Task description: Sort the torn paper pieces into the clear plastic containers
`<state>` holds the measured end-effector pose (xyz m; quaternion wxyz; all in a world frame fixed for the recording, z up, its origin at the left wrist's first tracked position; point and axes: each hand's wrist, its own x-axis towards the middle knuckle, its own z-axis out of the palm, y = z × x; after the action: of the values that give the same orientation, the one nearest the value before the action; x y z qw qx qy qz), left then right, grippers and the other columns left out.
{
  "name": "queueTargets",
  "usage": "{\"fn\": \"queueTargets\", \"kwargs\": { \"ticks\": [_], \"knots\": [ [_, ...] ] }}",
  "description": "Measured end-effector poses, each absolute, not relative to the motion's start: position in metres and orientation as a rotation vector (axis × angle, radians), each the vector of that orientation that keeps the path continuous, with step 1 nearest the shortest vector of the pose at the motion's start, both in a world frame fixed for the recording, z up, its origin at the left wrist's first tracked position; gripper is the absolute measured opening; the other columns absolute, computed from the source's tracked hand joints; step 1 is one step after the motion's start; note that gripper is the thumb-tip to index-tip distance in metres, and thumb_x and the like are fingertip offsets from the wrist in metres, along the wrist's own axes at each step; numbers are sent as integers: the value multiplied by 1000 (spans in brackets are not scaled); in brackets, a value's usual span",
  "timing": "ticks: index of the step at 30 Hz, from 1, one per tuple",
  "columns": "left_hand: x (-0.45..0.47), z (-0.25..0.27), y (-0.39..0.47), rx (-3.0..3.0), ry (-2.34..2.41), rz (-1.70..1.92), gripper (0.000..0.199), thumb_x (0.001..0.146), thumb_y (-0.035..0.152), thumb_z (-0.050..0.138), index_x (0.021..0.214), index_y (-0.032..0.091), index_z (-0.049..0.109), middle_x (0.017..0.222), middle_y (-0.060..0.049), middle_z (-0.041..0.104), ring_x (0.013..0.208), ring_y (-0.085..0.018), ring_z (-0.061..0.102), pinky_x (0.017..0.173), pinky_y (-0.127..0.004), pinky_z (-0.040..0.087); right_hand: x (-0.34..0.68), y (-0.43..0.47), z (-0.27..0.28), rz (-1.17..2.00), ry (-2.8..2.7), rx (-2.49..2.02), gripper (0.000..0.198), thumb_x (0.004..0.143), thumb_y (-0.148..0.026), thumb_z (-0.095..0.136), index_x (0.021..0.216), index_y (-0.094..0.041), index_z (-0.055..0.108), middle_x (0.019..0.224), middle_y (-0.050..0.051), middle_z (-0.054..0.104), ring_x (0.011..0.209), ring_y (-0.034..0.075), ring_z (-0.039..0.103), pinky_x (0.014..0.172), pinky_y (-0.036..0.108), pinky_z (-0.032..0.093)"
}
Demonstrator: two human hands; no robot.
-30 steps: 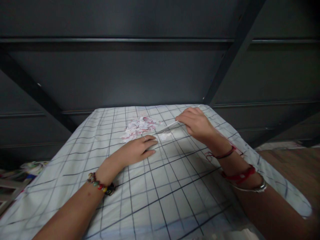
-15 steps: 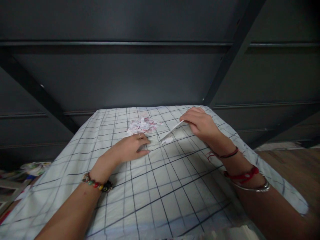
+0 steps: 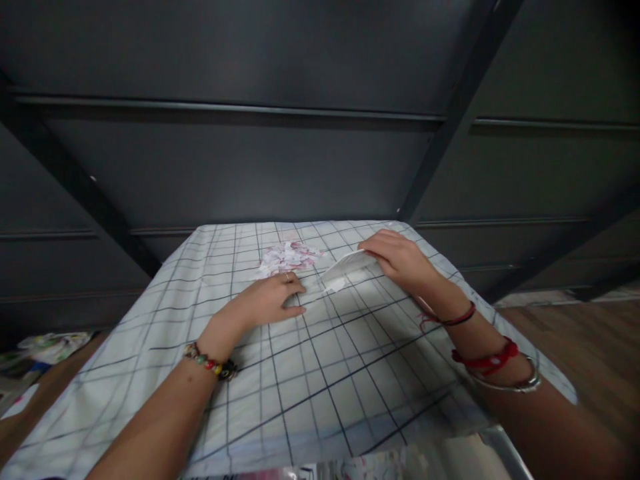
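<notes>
My right hand (image 3: 395,260) pinches the top edge of a thin white sheet (image 3: 349,264), paper or card, which leans down to the left toward the cloth. Small white paper scraps (image 3: 337,285) lie by its lower edge. My left hand (image 3: 274,297) rests on the checked cloth with thumb and fingers apart, holding nothing. Just beyond its fingers is a pile of torn paper bits (image 3: 290,256), white with pink and red marks. The left fingertips partly cover the near side of that pile.
A white cloth with dark grid lines (image 3: 300,400) covers the table. Behind it stands a dark grey panelled wall (image 3: 280,167). Papers or packets (image 3: 370,465) show at the near edge. Down at left are a crumpled bag (image 3: 55,347) and a wooden floor, seen at right too.
The sheet in my right hand has turned, so more of its face shows. My left hand stays beside the pile. The whole view has shifted slightly.
</notes>
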<state>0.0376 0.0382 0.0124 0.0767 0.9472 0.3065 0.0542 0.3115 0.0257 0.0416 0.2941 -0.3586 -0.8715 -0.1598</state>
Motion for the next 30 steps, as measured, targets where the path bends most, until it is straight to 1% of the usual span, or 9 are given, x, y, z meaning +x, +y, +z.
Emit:
{"fn": "queueTargets", "kwargs": {
  "ticks": [3, 7, 10, 13, 16, 19, 24, 27, 30],
  "knots": [
    [35, 12, 40, 2836, 899, 168, 29, 83, 34, 57, 105, 16, 58, 107, -8, 59, 99, -22, 55, 87, -34, 44, 310, 23, 40, -488, -2335, -1017, 35, 70, 2, 36, 88, -16, 61, 78, 5, 64, 79, 18, 54, 75, 32, 43],
    [32, 12, 41, 2819, 919, 180, 31, 81, 37, 59, 104, 17, 58, 108, -8, 59, 99, -22, 55, 87, -34, 43, 304, 16, 41, -474, -2415, -1093, 33, 74, 0, 35, 84, -17, 62, 78, 5, 63, 78, 17, 54, 71, 30, 43],
    [30, 14, 42, 2821, 958, 165, 39, 77, 43, 61, 105, 16, 57, 110, -10, 58, 100, -24, 56, 86, -35, 43, 300, 10, 45, -466, -2438, -1077, 32, 74, 0, 36, 84, -16, 62, 78, 6, 63, 78, 17, 54, 71, 30, 42],
    [27, 15, 41, 2831, 987, 107, 51, 74, 50, 62, 109, 14, 55, 115, -13, 56, 104, -27, 54, 87, -37, 43, 298, 7, 48, -514, -2398, -1122, 33, 74, 0, 36, 89, -15, 62, 79, 7, 63, 79, 18, 54, 71, 30, 43],
    [25, 17, 41, 2825, 990, 42, 59, 72, 51, 63, 113, 10, 53, 120, -15, 53, 108, -29, 51, 89, -37, 41, 294, 4, 48, -542, -2432, -1193, 33, 73, 1, 35, 89, -13, 62, 79, 8, 63, 79, 18, 54, 71, 30, 43],
    [25, 18, 40, 2814, 995, 21, 59, 71, 51, 65, 112, 11, 54, 121, -15, 52, 108, -29, 51, 89, -35, 41, 292, -4, 50, -510, -2507, -1174, 34, 72, 3, 35, 85, -13, 61, 77, 7, 62, 76, 16, 53, 69, 28, 42],
    [25, 18, 41, 2814, 972, 28, 58, 69, 50, 66, 110, 10, 56, 116, -15, 55, 104, -28, 54, 85, -35, 43, 289, -16, 55, -476, -2500, -1060, 29, 78, -1, 36, 85, -15, 60, 75, 5, 61, 72, 15, 51, 68, 27, 41],
    [24, 17, 42, 2825, 955, 31, 57, 68, 52, 66, 107, 11, 57, 115, -15, 55, 103, -28, 54, 84, -35, 44, 287, -16, 55, -448, -2496, -1010, 31, 79, -1, 34, 86, -15, 60, 76, 6, 61, 74, 15, 52, 70, 28, 42],
    [23, 16, 42, 2833, 955, 15, 55, 68, 53, 66, 104, 12, 58, 115, -14, 55, 104, -28, 53, 85, -34, 43, 290, -19, 54, -380, -2543, -988, 29, 80, -2, 35, 82, -16, 60, 75, 5, 60, 72, 14, 52, 70, 27, 42]
  ]
}}
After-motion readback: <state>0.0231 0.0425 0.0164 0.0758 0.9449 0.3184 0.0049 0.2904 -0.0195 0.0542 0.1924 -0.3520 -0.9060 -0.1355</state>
